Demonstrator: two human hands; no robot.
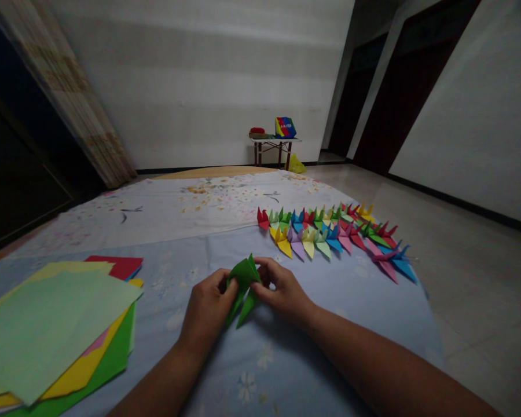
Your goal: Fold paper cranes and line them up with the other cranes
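Between my two hands is a partly folded green origami paper (244, 273), held above the blue floral cloth. Two narrow points of it hang downward with a gap between them. My left hand (211, 301) pinches its left side, thumb in front. At the upper right edge, my right hand (282, 288) grips the paper between thumb and fingers. Some fingertips are hidden behind the paper. Beyond my right hand stand rows of folded paper cranes (309, 240) in many colours.
A stack of coloured paper sheets (56, 324), pale green on top, lies at the left. The round table is covered with a blue cloth (260, 359) and a white floral cloth (165, 205). Against the far wall stands a small table (274, 140) with a colourful box (285, 127).
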